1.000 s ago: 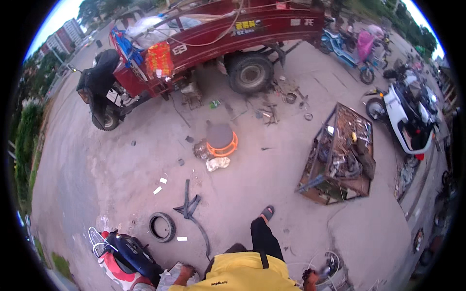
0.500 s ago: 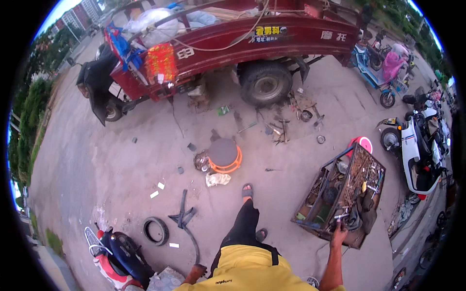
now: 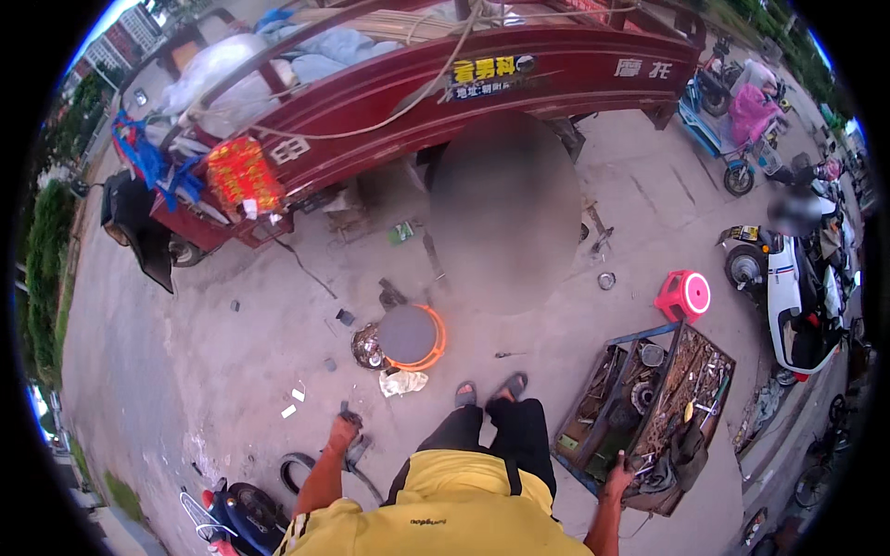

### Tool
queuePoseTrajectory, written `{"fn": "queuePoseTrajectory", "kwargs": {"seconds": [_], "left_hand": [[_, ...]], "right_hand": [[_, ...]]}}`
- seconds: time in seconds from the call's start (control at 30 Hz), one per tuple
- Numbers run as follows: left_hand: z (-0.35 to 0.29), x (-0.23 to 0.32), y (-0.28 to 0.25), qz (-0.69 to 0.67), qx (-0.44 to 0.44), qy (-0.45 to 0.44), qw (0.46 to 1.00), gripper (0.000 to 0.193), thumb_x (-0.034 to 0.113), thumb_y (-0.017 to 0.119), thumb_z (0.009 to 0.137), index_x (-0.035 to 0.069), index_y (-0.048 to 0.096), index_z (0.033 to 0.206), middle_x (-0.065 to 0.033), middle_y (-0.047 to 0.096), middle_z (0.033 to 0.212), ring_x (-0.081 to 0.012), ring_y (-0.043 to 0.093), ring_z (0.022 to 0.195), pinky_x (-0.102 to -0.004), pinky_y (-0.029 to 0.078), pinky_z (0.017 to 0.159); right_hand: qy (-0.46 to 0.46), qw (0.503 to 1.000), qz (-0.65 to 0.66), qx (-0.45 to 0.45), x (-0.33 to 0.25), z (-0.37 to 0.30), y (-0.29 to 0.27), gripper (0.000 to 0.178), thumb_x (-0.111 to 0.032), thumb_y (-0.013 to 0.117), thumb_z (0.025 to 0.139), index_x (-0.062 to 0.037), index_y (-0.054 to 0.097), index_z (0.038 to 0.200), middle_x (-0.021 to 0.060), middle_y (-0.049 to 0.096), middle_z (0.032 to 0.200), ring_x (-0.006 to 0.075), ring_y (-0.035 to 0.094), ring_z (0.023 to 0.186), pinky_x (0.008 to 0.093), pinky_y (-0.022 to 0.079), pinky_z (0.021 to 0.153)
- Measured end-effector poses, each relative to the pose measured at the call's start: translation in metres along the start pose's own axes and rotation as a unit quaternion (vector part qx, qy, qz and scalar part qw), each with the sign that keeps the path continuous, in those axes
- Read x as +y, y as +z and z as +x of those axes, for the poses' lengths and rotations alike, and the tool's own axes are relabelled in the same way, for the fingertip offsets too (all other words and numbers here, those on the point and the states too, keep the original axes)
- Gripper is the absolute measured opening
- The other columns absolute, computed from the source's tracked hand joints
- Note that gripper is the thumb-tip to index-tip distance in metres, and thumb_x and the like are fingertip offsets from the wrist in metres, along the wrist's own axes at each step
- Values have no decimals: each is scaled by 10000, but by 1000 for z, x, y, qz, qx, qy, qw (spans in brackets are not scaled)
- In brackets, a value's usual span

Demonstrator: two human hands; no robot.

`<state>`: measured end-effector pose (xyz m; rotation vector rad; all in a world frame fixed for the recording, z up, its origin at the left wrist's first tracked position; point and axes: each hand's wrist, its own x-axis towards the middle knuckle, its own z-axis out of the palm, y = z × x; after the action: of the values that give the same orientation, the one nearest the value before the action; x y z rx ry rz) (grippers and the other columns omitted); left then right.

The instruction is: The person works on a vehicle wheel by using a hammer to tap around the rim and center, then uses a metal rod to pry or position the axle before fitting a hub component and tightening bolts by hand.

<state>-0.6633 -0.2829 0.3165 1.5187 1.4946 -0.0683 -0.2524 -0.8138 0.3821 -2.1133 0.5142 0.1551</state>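
My left hand (image 3: 345,430), its fingers curled, hangs over the ground at my left. A dark strip of rubber (image 3: 363,474) lies behind and below it; whether the dark end at my fingertips is held or only lies behind them is unclear. My right hand (image 3: 618,474) is at the near edge of an open metal toolbox (image 3: 582,474), fingers bent. A small silvery tool (image 3: 642,469) shows beside its fingertips, and I cannot make out whether I grip it. Loose hardware and tools fill the box, with a dark cloth (image 3: 688,454) near the hand.
A red cargo tricycle (image 3: 389,120) stands ahead, partly behind a blurred round patch. Nearer are an orange-rimmed round stool (image 3: 412,335), a red plastic stool (image 3: 684,296) and a tyre (image 3: 295,473). Scooters stand at right, including a white one (image 3: 786,306); another (image 3: 243,514) is at lower left.
My left hand has risen forward from the lower edge. My right hand has drawn back toward the box's near edge. My feet now stand side by side, and the view has shifted.
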Motion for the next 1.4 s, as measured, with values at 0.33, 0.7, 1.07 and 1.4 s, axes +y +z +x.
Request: {"fn": "queuePoseTrajectory", "kwargs": {"seconds": [0.33,0.7,1.07,1.4], "left_hand": [[127,121,46,-10,-45,46,998,202,217,596,836,55,687,915,-86,680,712,-170,628,578,-312,498,547],[193,125,70,180,-82,162,967,132,138,567,846,98,685,887,-75,689,802,-284,674,729,-381,536,653],[394,134,68,365,-206,203,885,91,18,532,862,54,615,862,-118,642,781,-303,649,670,-414,523,606],[720,119,168,305,-154,212,916,105,2,542,834,49,632,805,-112,663,789,-302,651,751,-368,509,681]], "right_hand": [[15,999,-22,-37,-41,116,85,439,-368,651,897,58,674,1000,83,673,900,178,574,817,313,450,778],[-27,988,11,-154,-224,239,311,428,-347,634,916,56,658,1059,115,667,1003,195,589,918,343,450,883],[110,948,148,-261,-187,270,559,329,-282,584,958,29,657,1038,53,621,761,121,554,686,267,449,657],[141,965,-21,-219,-73,282,636,228,-197,588,945,10,673,991,70,662,819,139,590,750,274,471,721]]}}
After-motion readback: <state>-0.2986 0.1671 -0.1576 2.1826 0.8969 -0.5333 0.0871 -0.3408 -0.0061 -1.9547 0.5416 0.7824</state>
